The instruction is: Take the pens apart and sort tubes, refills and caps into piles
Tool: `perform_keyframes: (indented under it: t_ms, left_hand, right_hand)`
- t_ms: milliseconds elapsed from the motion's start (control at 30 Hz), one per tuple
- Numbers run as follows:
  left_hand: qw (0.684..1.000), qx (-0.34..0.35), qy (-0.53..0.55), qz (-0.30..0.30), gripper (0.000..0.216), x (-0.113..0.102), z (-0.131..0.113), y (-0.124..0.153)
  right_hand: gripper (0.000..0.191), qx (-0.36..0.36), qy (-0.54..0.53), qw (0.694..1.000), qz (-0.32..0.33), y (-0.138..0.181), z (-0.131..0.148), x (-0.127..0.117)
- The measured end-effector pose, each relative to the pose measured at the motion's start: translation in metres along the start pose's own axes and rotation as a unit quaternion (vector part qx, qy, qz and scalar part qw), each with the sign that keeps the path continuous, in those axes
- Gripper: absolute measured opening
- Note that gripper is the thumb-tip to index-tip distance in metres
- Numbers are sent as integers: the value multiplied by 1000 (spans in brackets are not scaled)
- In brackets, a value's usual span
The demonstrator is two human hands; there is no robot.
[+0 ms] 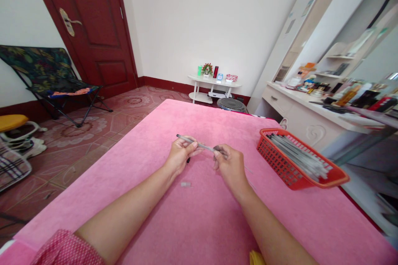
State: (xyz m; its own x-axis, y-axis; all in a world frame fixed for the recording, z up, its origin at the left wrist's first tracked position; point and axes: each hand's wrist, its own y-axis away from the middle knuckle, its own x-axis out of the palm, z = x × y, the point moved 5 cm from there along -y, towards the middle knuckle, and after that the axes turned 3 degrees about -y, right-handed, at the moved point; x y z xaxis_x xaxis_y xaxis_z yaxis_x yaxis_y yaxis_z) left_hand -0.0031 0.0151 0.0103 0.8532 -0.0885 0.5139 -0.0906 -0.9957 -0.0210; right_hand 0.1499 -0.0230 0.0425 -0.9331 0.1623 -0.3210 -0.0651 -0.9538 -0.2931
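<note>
Over the middle of a pink cloth-covered table point(199, 223) both my hands hold one thin grey pen-like stick point(203, 146). My left hand point(180, 155) is closed round its left part, with the stick's tip poking out past the fingers. My right hand point(226, 165) pinches its right end. A small clear cap-like piece point(185, 184) lies on the cloth just below my left hand. A small dark bit shows under my left fingers; I cannot tell what it is.
A red plastic basket point(329, 176) with several grey sticks point(298, 155) stands at the table's right edge. Beyond are a white dresser point(311, 109) with bottles, a small white side table point(214, 85), a folding chair point(49, 76) and a dark red door point(93, 25).
</note>
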Motion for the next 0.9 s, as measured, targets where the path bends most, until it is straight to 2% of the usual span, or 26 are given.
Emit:
perform_keyframes:
  t_ms: [100, 233, 367, 433, 500, 567, 667, 733, 800, 833, 900]
  left_hand:
    - [1000, 16, -18, 15, 35, 3, -2, 2]
    - [998, 48, -35, 36, 33, 6, -6, 4]
    - [993, 76, -74, 42, 29, 5, -7, 1]
    - [988, 89, -113, 52, 26, 7, -6, 0]
    - [977, 102, -167, 82, 23, 12, -4, -1]
    - [963, 111, -220, 110, 23, 17, -3, 1]
    - [944, 125, -284, 108, 36, 17, -4, 1]
    - [927, 151, -332, 89, 37, 10, -9, -2]
    - [897, 191, -396, 39, 31, -3, -15, -8]
    - [881, 207, -424, 24, 29, -9, -18, -11]
    - [850, 238, -470, 13, 26, -19, -20, -17]
  right_hand:
    - [11, 81, -100, 992, 8, -1, -4, 2]
    - [12, 146, -184, 971, 37, -1, -6, 1]
    - [13, 205, -188, 955, 103, -3, -9, 0]
    - [12, 177, -130, 964, 151, -5, -7, 1]
    - [12, 89, -43, 981, 166, -7, -2, 1]
    - [14, 2, 47, 986, 161, -8, 3, 1]
    - [16, -33, 118, 979, 162, -12, 6, -9]
    - [17, -33, 167, 978, 118, -19, 11, -34]
    - [19, -24, 263, 965, 11, -27, 19, -76]
    - [20, -5, 317, 947, -48, -30, 22, -101]
    - [26, 44, 410, 892, -184, -28, 26, -152]
